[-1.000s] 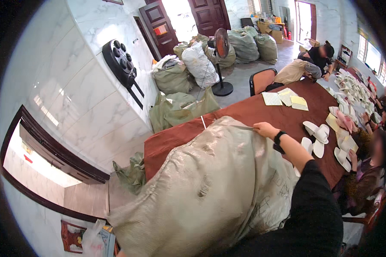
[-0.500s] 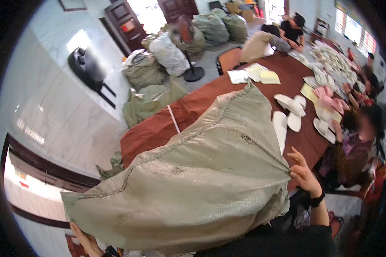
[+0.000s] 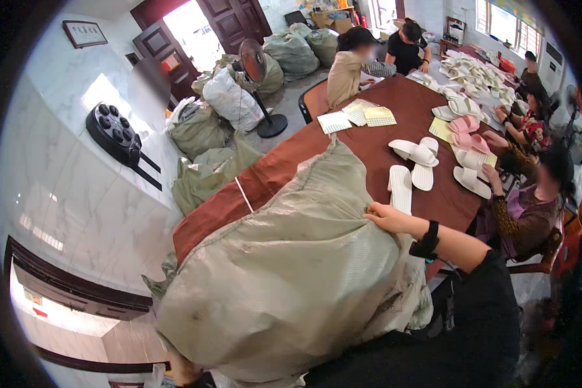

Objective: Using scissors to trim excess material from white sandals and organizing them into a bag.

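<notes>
A large greenish-grey woven sack spreads in front of me over the near end of the table, its top corner reaching up over the brown-red tablecloth. My right hand pinches the sack's upper right edge, the arm stretched out over it. At the lower left, my left hand is at the sack's lower side; its fingers are hidden by the cloth. Just past my right hand lies a white slipper, with a pair of white slippers crossed beyond it.
Printed sheets lie across the long table. Pink slippers and a white slipper pile are farther right. Co-workers sit along both sides. Stuffed sacks and a standing fan are on the floor at left.
My right hand has moved up and left, now pinching a higher part of the sack's edge. The sack's left corner has drawn in, and my left hand has moved right. The view has shifted.
</notes>
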The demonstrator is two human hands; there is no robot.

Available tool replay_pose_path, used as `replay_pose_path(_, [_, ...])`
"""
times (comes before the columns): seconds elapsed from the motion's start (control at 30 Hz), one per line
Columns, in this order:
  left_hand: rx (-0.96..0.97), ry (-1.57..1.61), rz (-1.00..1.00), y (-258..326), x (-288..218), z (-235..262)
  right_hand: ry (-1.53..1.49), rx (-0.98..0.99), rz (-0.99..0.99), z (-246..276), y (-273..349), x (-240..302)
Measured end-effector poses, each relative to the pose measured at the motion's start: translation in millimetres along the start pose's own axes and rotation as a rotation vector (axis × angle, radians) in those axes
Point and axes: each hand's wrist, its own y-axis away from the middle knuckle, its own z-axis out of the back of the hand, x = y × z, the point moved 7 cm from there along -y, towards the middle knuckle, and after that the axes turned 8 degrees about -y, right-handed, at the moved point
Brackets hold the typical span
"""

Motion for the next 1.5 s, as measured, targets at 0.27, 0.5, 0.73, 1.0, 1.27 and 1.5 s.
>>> replay_pose_path(0.27, [-0.141,-1.212,0.188,58,13,-63,0.09,0.931,-0.285,40,-95,-56])
replay_pose_path(0.5, [-0.356,-0.875,0.185,109,62,-43,0.396,0.076,-0.096,78,-319,-30])
replay_pose_path(0.73, [-0.227,-1.009,0.075,129,82,-13,0.337,0.289,-0.264,-56,-388,-53])
replay_pose_path(1.0, [-0.394,-0.715,0.236,95,58,-22,-0.118,0.22,-0.318,-58,-361,-32])
replay_pose_path(1.27, [-0.437,-1.047,0.01,73,5,14,0.278,0.071,0.54,-55,-356,-47])
replay_pose_path(1.5, [-0.446,-1.417,0.101,59,24,173,-0.258,-0.097,0.159,-33,-286,-1])
